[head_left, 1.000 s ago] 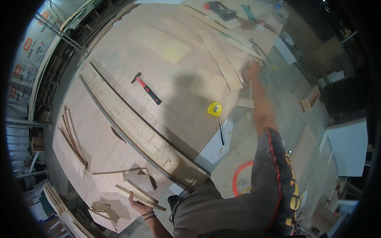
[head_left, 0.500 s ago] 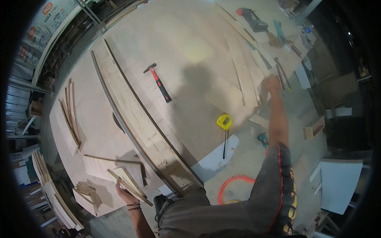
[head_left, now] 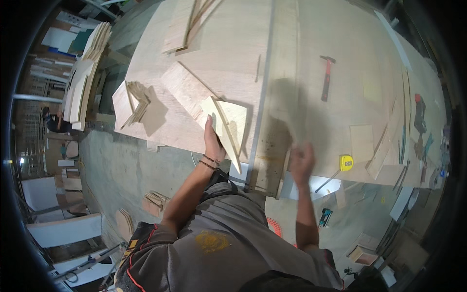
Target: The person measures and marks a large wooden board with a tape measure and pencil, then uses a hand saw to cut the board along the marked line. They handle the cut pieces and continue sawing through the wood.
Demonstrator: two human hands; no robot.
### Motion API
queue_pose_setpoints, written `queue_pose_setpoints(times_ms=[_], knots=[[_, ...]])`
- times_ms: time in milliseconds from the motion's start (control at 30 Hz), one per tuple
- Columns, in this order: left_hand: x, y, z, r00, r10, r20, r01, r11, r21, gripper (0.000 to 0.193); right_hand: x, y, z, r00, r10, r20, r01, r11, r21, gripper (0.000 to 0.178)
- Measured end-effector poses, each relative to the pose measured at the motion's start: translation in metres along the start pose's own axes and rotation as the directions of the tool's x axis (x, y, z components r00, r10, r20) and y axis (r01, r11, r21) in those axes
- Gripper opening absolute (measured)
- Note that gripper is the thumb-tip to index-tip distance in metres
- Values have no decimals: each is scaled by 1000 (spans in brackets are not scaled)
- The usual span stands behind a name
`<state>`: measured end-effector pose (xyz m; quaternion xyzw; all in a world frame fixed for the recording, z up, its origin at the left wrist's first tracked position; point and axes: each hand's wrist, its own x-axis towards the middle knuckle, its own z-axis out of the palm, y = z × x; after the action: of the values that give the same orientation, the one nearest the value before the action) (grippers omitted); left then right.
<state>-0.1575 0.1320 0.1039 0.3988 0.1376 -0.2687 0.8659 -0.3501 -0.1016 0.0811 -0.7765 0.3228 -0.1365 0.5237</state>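
Observation:
My left hand grips a narrow wooden strip, thumb along its face. A pale, flat wood piece lies behind the strip; whether I hold it too is unclear. Under them a larger wooden board rests on the worktable. My right hand, smeared by motion, is curled at the right side of the long wooden beam. A faint pale streak rises from its fingers, too blurred to name.
A red-and-black hammer and a yellow tape measure lie right of the beam. Stacked wood pieces stand at the table's left corner. A cordless tool lies far right. Below is a red coiled hose.
The view has swung left. My right hand has come back from the wood pieces at the table's right side to beside the beam. My left hand still holds the wooden strip.

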Motion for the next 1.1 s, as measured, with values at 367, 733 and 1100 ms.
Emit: queue_pose_setpoints(times_ms=[367,733,1100], knots=[[-2,71,-89,958,233,-167,-174,935,310,77,-78,-156,184,775,-466,427,567,811,-145,60],[85,397,-288,778,622,88,-489,512,706,89,-104,-173,289,899,-133,417,235,950,-205,66],[103,447,-332,661,704,-261,288,84,954,123,27,-130,341,947,-89,307,311,485,-818,129]])
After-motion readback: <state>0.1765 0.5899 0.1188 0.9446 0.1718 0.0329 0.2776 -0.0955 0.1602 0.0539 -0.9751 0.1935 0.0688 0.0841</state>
